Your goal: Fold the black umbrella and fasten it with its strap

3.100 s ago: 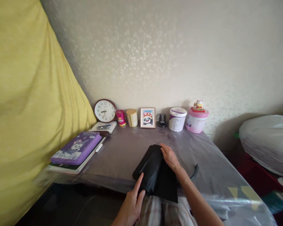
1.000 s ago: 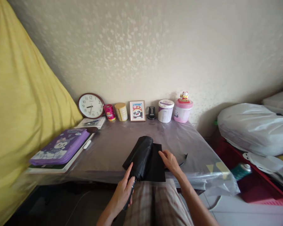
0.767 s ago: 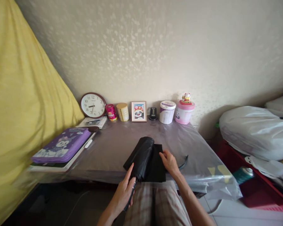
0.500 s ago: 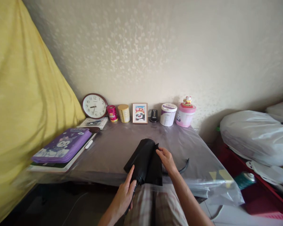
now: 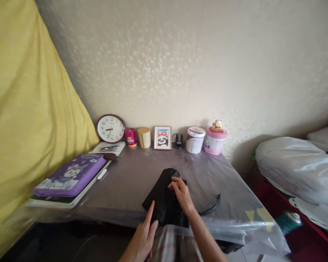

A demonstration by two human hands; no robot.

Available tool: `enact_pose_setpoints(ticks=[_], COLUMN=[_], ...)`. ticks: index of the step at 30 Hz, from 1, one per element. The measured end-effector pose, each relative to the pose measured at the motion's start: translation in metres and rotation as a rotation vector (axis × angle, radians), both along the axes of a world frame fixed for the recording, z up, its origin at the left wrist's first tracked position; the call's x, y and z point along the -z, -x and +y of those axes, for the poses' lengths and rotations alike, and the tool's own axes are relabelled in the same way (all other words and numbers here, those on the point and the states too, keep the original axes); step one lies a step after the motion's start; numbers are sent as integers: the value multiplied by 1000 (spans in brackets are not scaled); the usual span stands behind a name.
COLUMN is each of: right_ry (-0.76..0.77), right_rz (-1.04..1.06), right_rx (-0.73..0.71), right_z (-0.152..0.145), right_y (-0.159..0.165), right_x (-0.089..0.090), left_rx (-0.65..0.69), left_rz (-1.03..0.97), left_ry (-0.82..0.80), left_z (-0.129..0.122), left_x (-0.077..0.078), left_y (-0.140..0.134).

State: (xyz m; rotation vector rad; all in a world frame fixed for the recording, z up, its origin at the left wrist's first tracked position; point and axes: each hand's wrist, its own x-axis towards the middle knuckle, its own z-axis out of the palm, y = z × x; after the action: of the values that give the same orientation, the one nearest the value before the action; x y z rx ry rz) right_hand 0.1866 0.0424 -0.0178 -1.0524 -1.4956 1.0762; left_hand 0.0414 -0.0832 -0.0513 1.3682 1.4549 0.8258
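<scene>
A black folding umbrella [image 5: 159, 193], closed but with its cloth loose, lies slantwise over the near edge of the plastic-covered table [image 5: 125, 178]. My left hand [image 5: 143, 234] is wrapped round its handle end, the index finger stretched along the cloth; the handle itself is mostly hidden. On the upper right side of the umbrella is my right hand [image 5: 182, 193], fingers bent and pressed onto the black fabric. A dark strap [image 5: 211, 208] trails out to the right of that wrist on the table.
Along the wall stand a clock [image 5: 111, 128], a pink can [image 5: 130, 137], a yellow tin [image 5: 144, 138], a framed panda picture [image 5: 163, 138] and two tubs, the purple-white one [image 5: 195, 140] nearest. A purple case [image 5: 71, 174] lies left. Right of the table sits a red bin [image 5: 306, 233].
My right hand has moved left and inward over the umbrella, bringing a loose flap of cloth closer against it. The left hand keeps its hold. The view has tilted up slightly.
</scene>
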Motion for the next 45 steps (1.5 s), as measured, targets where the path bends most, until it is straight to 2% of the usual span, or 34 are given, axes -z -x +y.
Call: enact_pose_setpoints(ticks=[5, 11, 14, 16, 21, 27, 31, 33, 35, 38, 41, 45], right_ry=[-10, 294, 298, 189, -379, -679, -745, -745, -744, -728, -714, -749], right_rz=[34, 77, 47, -64, -384, -614, -683, -684, -661, -562, -484, -596], right_rx=[-40, -222, -355, -356, -95, -80, -113, -138, -172, -199, -130, -92], right_z=[-25, -63, -74, -74, -58, -61, -63, -62, -61, -57, -46, -10], right_y=[-7, -11, -12, -13, -14, -4, -1, -2, -4, -9, -13, -14], right_x=[12, 24, 26, 25, 16, 12, 13, 11, 8, 6, 7, 10], left_rx=[-41, -47, -47, -43, -46, -105, -72, -20, 41, 88, 94, 96], left_rz=[-55, -115, -116, -118, -78, 3, 65, 120, 154, 177, 199, 194], left_ry=[19, 43, 56, 52, 37, -10, -97, -242, -302, -247, -241, -239], left_z=[-2, -3, -3, -2, -2, -7, -10, -9, -6, -4, -3, -5], left_x=[-1, 1, 3, 4, 7, -2, -7, -4, 1, 8, 11, 11], left_y=[0, 1, 2, 2, 2, -3, -2, 0, 2, 4, 4, 5])
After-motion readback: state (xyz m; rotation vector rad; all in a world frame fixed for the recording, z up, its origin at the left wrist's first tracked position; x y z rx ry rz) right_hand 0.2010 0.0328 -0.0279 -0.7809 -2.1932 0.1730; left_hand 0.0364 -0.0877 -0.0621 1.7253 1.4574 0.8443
